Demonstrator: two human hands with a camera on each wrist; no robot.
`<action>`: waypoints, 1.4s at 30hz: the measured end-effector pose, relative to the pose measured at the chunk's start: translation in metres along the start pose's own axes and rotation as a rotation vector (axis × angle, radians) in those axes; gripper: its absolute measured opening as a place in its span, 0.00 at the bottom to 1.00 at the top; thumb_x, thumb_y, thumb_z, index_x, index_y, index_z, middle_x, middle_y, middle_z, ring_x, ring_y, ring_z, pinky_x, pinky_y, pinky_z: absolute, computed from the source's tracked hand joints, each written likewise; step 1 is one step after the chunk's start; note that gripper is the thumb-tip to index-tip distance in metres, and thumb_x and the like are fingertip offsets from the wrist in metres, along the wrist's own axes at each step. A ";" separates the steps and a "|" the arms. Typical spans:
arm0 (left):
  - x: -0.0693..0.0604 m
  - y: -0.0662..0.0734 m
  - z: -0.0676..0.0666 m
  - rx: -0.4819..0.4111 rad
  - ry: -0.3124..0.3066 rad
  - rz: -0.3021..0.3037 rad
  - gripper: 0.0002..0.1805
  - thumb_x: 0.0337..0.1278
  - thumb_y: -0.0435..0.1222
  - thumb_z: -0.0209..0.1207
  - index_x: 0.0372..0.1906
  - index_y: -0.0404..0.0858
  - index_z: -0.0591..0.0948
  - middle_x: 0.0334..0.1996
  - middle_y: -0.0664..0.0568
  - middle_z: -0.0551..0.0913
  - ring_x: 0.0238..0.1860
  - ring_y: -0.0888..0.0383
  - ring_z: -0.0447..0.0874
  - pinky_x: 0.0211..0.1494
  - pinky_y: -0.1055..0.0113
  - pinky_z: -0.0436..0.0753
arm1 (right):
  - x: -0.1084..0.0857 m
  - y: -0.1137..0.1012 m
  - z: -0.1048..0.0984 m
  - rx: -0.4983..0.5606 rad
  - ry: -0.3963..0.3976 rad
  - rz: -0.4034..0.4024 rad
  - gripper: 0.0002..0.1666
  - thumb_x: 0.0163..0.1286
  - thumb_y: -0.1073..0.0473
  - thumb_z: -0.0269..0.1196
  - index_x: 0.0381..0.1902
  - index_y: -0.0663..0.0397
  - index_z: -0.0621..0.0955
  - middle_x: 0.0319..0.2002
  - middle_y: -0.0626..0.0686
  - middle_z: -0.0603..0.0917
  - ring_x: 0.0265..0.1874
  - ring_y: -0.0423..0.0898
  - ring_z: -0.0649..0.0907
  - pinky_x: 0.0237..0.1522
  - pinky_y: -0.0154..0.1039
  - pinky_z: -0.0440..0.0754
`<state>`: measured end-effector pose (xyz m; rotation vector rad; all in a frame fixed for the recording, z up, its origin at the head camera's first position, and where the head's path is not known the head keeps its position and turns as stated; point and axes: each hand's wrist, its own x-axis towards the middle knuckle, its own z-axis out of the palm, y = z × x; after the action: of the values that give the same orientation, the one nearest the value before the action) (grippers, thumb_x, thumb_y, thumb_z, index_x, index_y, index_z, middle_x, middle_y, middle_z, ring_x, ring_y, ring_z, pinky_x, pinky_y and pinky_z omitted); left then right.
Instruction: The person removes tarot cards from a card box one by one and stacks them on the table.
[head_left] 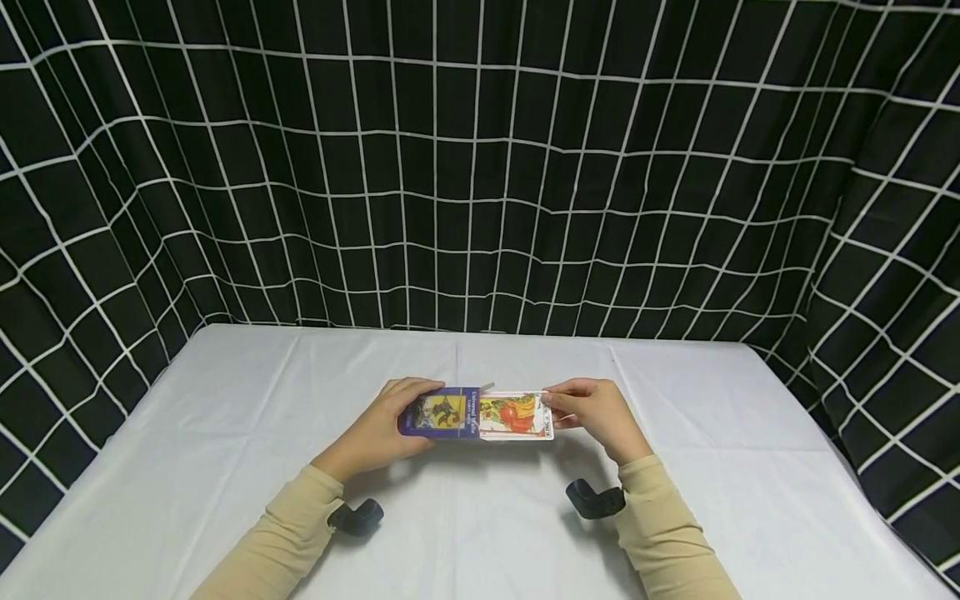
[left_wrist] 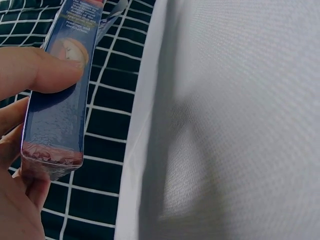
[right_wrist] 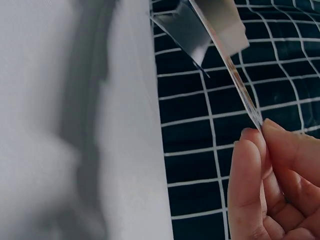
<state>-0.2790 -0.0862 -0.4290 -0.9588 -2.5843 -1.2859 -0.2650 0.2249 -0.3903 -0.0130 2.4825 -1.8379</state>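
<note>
My left hand (head_left: pixel 386 425) grips a blue tarot card box (head_left: pixel 442 412) with a yellow picture on its face. In the left wrist view, the thumb presses along the narrow side of the box (left_wrist: pixel 62 110), which has a glossy, crinkled wrap at its end. Between finger and thumb, my right hand (head_left: pixel 600 414) pinches the far end of a tarot card (head_left: pixel 516 415) with a red and yellow picture. The card's other end meets the box's open right end. Seen edge-on in the right wrist view, the card (right_wrist: pixel 240 87) looks thin; whether several are stacked cannot be told.
Both hands are above a table with a white cloth (head_left: pixel 465 525). A black curtain with a white grid (head_left: pixel 480 183) surrounds the table's back and sides. Dark wrist-worn cameras (head_left: pixel 595 500) stick out inward from both sleeves. Open box flaps (right_wrist: pixel 187 32) project beside the card.
</note>
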 end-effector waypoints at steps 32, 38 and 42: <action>0.000 -0.003 -0.004 0.013 0.004 -0.026 0.41 0.42 0.33 0.72 0.68 0.42 0.73 0.65 0.46 0.75 0.66 0.44 0.67 0.71 0.41 0.67 | -0.006 -0.001 -0.051 -0.031 -0.089 0.042 0.23 0.68 0.63 0.64 0.50 0.81 0.78 0.26 0.47 0.87 0.25 0.36 0.86 0.35 0.33 0.87; 0.001 -0.002 -0.003 0.005 0.011 -0.019 0.41 0.41 0.32 0.72 0.68 0.41 0.73 0.64 0.45 0.75 0.66 0.44 0.68 0.71 0.41 0.67 | -0.005 0.000 -0.056 0.009 -0.081 0.050 0.23 0.68 0.63 0.64 0.50 0.82 0.76 0.27 0.47 0.87 0.26 0.37 0.87 0.36 0.33 0.87; 0.000 -0.002 -0.003 0.008 0.012 -0.023 0.41 0.41 0.32 0.72 0.68 0.41 0.73 0.64 0.45 0.75 0.66 0.43 0.68 0.71 0.41 0.67 | -0.005 0.000 -0.056 0.064 -0.062 0.069 0.23 0.68 0.65 0.62 0.52 0.83 0.74 0.27 0.48 0.88 0.26 0.36 0.88 0.36 0.32 0.87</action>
<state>-0.2808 -0.0893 -0.4288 -0.9201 -2.5968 -1.2813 -0.2623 0.2780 -0.3738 0.0180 2.3510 -1.8593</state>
